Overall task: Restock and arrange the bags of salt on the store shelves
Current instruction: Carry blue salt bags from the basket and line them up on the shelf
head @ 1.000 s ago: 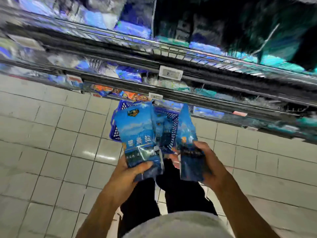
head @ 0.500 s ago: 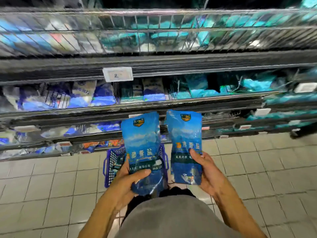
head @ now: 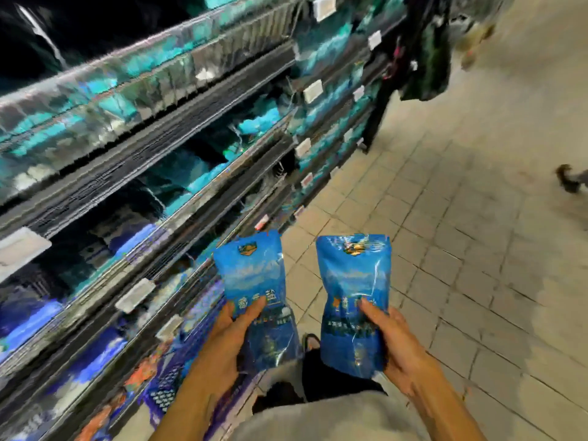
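Holding one blue salt bag each: left hand (head: pixel 227 337) grips left bag (head: pixel 254 289) at 6 o'clock, right hand (head: pixel 397 342) grips right bag (head: pixel 353 297) at 5. Shelves (head: pixel 152 160) blurred at 10 o'clock; bags pinched low, tops could flop or slip when shelving.

2 blue salt bags, glossy plastic w/ a gold emblem near the top: left bag (head: pixel 257 300) and right bag (head: pixel 353 300), upright, side by side, slightly apart, held at their lower halves. Print too blurred to read, prob. white lettering mid-bag.
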